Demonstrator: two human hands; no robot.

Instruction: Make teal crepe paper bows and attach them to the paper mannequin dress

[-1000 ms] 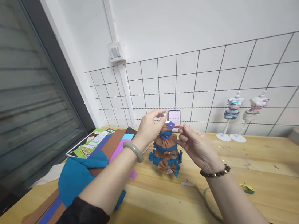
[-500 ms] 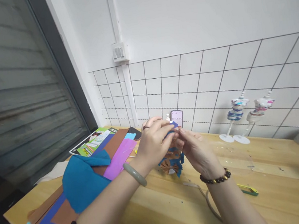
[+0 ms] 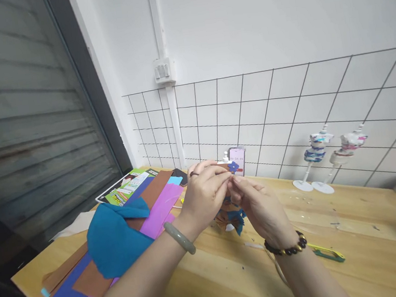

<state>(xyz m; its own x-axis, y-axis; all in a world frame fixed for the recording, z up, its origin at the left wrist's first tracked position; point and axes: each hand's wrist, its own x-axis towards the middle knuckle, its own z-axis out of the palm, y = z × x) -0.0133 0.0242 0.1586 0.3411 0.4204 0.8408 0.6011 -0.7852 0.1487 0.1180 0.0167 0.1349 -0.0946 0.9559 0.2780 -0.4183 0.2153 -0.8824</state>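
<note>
A miniature dress form [image 3: 228, 220] in a brown and blue crepe-paper dress stands on the table, largely covered by my hands. On its upper front shows a small dark-blue paper flower [image 3: 234, 166]. My left hand [image 3: 206, 187] curls over its upper part from the left, fingers closed and touching it. From the right comes my right hand [image 3: 261, 203], thumb and forefinger pinched together just below the flower. The fingertips of both hands meet there. Whatever sits in the right pinch is too small and hidden to make out.
Sheets of crepe paper, including a teal piece [image 3: 117, 242] and a purple strip [image 3: 168, 198], lie at left over a green booklet [image 3: 117, 198]. A phone [image 3: 237, 155] leans behind. Two dressed miniature forms [image 3: 316, 147] stand at right. A yellow-green cutter [image 3: 328, 252] and a cable [image 3: 272, 258] lie nearer.
The view has shifted slightly. My fingers have moved down a little from the blue flower, which now shows more fully. Both hands stay at the dress form.
</note>
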